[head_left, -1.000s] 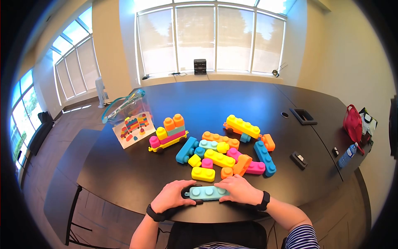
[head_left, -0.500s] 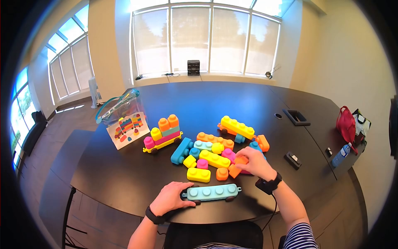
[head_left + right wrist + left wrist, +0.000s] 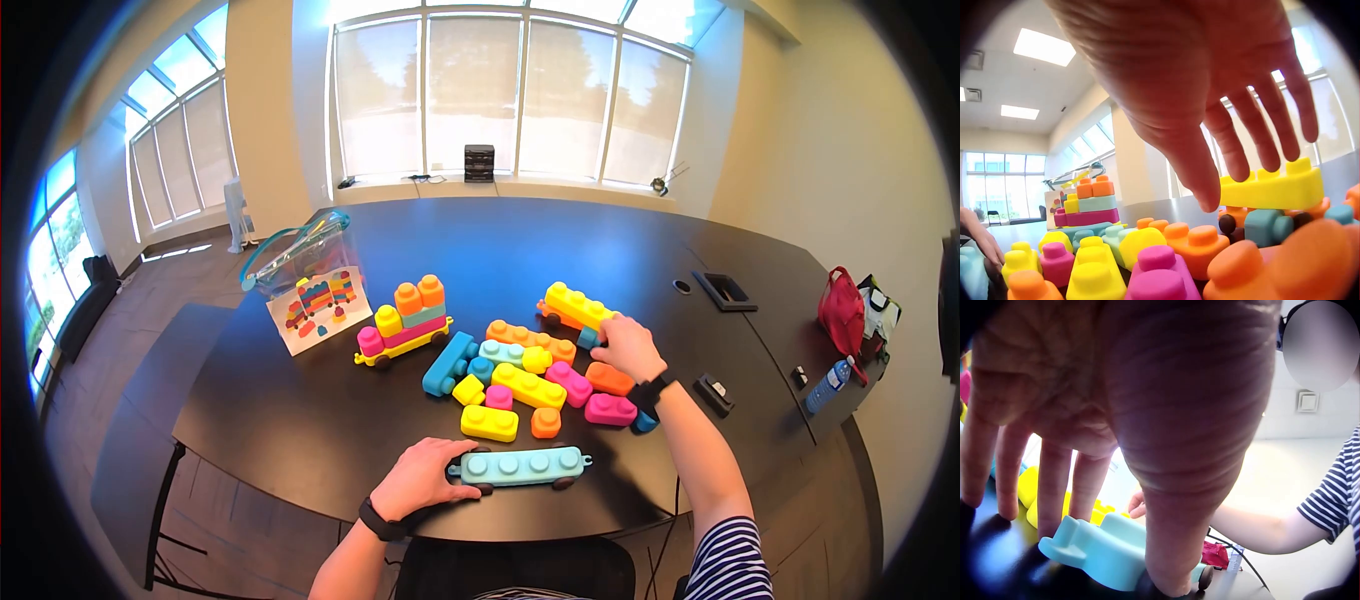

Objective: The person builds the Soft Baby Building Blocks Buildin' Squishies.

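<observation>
My left hand point(image 3: 420, 478) holds the left end of a light blue toy train wagon base point(image 3: 525, 465), thumb on the near side and fingers on the far side. The base stands on its dark wheels near the table's front edge. Over the far right of the block pile reaches my right hand point(image 3: 632, 348), fingers loosely extended and nothing gripped. Its fingertips are close by an orange wagon carrying a long yellow block point(image 3: 1279, 187), with a teal block point(image 3: 1267, 226) in front. Below the wrist lie an orange block point(image 3: 609, 378) and a pink block point(image 3: 610, 409).
Several yellow, orange, pink and blue blocks lie mid-table, among them a yellow block point(image 3: 489, 423). A built-up toy wagon point(image 3: 405, 335) stands left, near a picture card point(image 3: 318, 310) and clear bag point(image 3: 330, 240). A water bottle point(image 3: 830, 388) and red bag point(image 3: 838, 310) are right.
My right hand let go of the wagon base, took hold of an orange block, then released it and moved farther away. That block now lies farther right. The left hand keeps its hold.
</observation>
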A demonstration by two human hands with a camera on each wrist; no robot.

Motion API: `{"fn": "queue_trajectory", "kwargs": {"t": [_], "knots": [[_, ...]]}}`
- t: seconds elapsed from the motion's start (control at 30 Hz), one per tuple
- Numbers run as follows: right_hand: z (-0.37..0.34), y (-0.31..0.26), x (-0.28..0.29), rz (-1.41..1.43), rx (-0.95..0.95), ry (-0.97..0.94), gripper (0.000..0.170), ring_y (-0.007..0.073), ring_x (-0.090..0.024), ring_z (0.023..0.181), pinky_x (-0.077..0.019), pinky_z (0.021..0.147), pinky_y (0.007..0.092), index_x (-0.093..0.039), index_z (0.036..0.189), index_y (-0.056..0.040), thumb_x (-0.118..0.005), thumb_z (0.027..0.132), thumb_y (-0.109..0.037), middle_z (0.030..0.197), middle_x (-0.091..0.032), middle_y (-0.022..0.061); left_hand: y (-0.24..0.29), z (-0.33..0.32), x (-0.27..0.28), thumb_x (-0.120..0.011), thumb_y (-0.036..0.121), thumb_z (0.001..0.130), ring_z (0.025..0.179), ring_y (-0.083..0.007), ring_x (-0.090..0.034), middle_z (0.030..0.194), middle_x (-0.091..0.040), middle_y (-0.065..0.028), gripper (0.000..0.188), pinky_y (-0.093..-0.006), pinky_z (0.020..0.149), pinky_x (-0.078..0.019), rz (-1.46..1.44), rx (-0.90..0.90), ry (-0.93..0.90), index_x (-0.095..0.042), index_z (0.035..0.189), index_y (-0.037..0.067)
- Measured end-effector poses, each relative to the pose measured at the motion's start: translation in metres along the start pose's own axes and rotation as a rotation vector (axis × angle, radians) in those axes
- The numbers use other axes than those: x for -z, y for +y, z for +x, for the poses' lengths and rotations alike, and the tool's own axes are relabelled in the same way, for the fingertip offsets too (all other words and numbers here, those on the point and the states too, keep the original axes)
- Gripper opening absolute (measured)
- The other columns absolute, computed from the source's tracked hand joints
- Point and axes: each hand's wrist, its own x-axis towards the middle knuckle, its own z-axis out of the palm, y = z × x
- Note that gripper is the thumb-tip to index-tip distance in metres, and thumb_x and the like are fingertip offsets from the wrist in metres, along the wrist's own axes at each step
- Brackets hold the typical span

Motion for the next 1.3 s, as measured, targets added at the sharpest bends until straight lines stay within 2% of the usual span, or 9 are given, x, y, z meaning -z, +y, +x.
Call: {"fn": "queue_trajectory", "kwargs": {"t": [0.13, 0.27, 0.37, 0.47, 0.6, 0.7, 0.9, 1.03, 1.3], "knots": [[0.045, -0.008, -0.028, 0.179, 0.262, -0.087, 0.051, 0.0336, -0.07, 0.113, -0.0563, 0.094, 0.0449, -0.075, 0.121, -0.0052, -0.09, 0.076, -0.022, 0.115, -0.076, 0.0168, 0.005, 0.001, 0.003, -0.091, 0.046, 0.077, 0.116, -0.036, -0.068, 0.123, -0.074, -0.0151, 0.073, -0.0443, 0.104, -0.052, 0.014, 0.02, -0.017, -0.069, 0.137, 0.01], [0.064, -0.021, -0.042, 0.055, 0.198, -0.419, 0.055, 0.0341, -0.072, 0.106, -0.0561, 0.094, 0.0424, -0.073, 0.127, -0.0052, -0.089, 0.077, -0.023, 0.11, -0.077, 0.017, 0.002, 0.001, 0.001, -0.091, 0.046, 0.077, 0.117, -0.0362, -0.067, 0.123, -0.074, -0.015, 0.074, -0.0444, 0.105, -0.0518, -0.009, 0.001, 0.0, -0.068, 0.137, 0.01], [0.069, -0.02, -0.061, 0.134, 0.182, -0.35, 0.04, 0.0353, -0.074, 0.102, -0.0577, 0.09, 0.044, -0.077, 0.11, -0.0048, -0.085, 0.072, -0.014, 0.105, -0.078, 0.0173, 0.003, 0.001, 0.0, -0.091, 0.046, 0.077, 0.117, -0.0363, -0.067, 0.123, -0.074, -0.0149, 0.075, -0.0446, 0.105, -0.0515, 0.001, 0.016, 0.007, -0.068, 0.138, 0.01], [0.074, -0.016, -0.067, 0.094, 0.185, -0.409, 0.043, 0.0364, -0.073, 0.099, -0.0572, 0.088, 0.0453, -0.077, 0.114, -0.0032, -0.085, 0.079, -0.026, 0.101, -0.077, 0.0198, 0.007, 0.0, -0.001, -0.092, 0.048, 0.076, 0.118, -0.0364, -0.066, 0.123, -0.073, -0.0149, 0.077, -0.0447, 0.105, -0.0515, 0.014, 0.019, 0.021, -0.068, 0.139, 0.011], [0.067, -0.019, -0.061, 0.11, 0.205, -0.218, 0.037, 0.0392, -0.073, 0.1, -0.0579, 0.087, 0.0455, -0.075, 0.111, 0.001, -0.078, 0.079, -0.017, 0.102, -0.075, 0.0242, 0.008, 0.001, 0.001, -0.091, 0.049, 0.076, 0.118, -0.0364, -0.066, 0.122, -0.073, -0.0152, 0.077, -0.0449, 0.105, -0.0518, 0.03, 0.026, 0.009, -0.068, 0.139, 0.013], [0.04, -0.035, -0.005, 0.365, 0.232, -0.03, 0.052, 0.036, -0.074, 0.098, -0.0578, 0.088, 0.0418, -0.072, 0.124, 0.0029, -0.084, 0.077, -0.018, 0.105, -0.076, 0.0216, 0.005, 0.0, -0.001, -0.09, 0.05, 0.077, 0.119, -0.0362, -0.064, 0.121, -0.073, -0.0139, 0.076, -0.0457, 0.104, -0.0517, 0.029, 0.026, 0.006, -0.067, 0.14, 0.014], [-0.057, -0.064, 0.071, 0.465, 0.354, -0.494, 0.057, 0.0233, -0.071, 0.098, -0.056, 0.086, 0.0376, -0.071, 0.133, -0.0048, -0.089, 0.082, -0.024, 0.112, -0.075, 0.0139, 0.007, 0.002, 0.0, -0.091, 0.047, 0.077, 0.117, -0.0361, -0.066, 0.119, -0.073, -0.0133, 0.073, -0.0454, 0.103, -0.0523, 0.025, 0.039, 0.01, -0.069, 0.138, 0.014], [-0.105, -0.068, 0.057, 0.414, 0.495, -0.496, 0.06, 0.0367, -0.07, 0.104, -0.0545, 0.091, 0.0429, -0.066, 0.138, -0.0017, -0.086, 0.084, -0.02, 0.111, -0.073, 0.0173, -0.001, 0.001, -0.006, -0.092, 0.047, 0.076, 0.117, -0.0357, -0.065, 0.115, -0.074, -0.012, 0.074, -0.0459, 0.103, -0.0518, 0.047, 0.024, 0.009, -0.069, 0.137, 0.012], [-0.125, -0.079, 0.054, 0.323, 0.474, -0.522, 0.067, 0.0363, -0.069, 0.101, -0.0558, 0.087, 0.0457, -0.06, 0.149, -0.0148, -0.082, 0.086, -0.018, 0.114, -0.07, 0.0144, 0.004, 0.001, -0.003, -0.093, 0.046, 0.074, 0.117, -0.0353, -0.066, 0.12, -0.075, -0.0115, 0.073, -0.0455, 0.105, -0.0516, 0.018, 0.024, 0.03, -0.07, 0.134, 0.012]]}}
